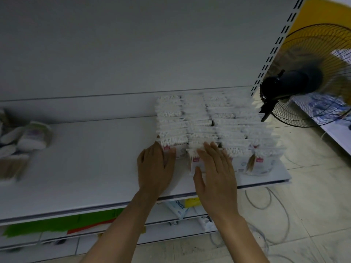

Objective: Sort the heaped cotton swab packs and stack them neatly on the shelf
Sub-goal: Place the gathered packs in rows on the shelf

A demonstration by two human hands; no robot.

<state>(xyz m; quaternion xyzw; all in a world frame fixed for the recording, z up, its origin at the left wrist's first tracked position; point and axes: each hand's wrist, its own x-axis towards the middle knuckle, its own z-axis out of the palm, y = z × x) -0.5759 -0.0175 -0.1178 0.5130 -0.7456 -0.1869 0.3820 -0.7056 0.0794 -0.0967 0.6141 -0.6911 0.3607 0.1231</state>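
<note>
Left-edge packs (30,139) blurred & cut off; fan (290,82) cropped at right.

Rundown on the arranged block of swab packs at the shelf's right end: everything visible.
The swab packs form about four rows running front to back at the right end of the white shelf, standing on edge and packed tight. They look like clear plastic bags of white-tipped swabs with small red labels; brownish sticks show in one front pack at the right. The left hand touches the leftmost row's front; the right hand lies flat on the next row's front pack.
</note>
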